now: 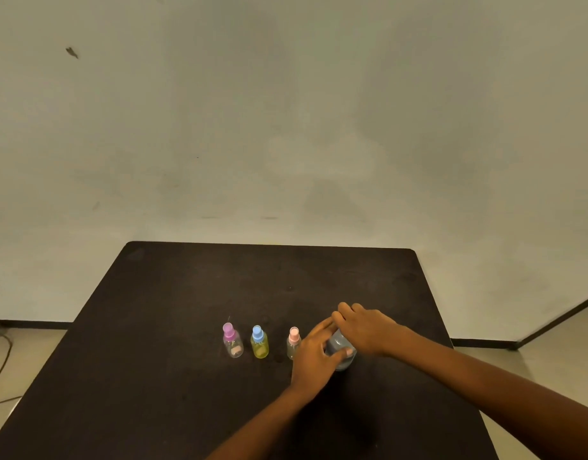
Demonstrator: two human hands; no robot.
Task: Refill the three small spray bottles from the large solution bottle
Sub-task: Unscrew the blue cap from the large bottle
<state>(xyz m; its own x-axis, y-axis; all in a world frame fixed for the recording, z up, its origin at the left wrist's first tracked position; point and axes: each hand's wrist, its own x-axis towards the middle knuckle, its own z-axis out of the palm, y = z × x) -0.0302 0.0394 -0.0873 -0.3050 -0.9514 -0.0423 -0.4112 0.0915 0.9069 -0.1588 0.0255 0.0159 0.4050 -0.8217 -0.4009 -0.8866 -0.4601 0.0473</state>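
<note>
Solution bottle (340, 352) in left grip (314, 356) and right grip (365, 328), well inside table (160, 327) edges.

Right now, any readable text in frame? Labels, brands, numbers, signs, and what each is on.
No readable text in this view.
Purple-capped bottle: pale patch low on the body, too small to read.
Blue-capped bottle: pale patch too, too blurred to read.
Pink-capped bottle: no marking seen; partly behind the left hand.
Large bottle: mostly covered by the left hand and the right hand; no label shows.
</note>
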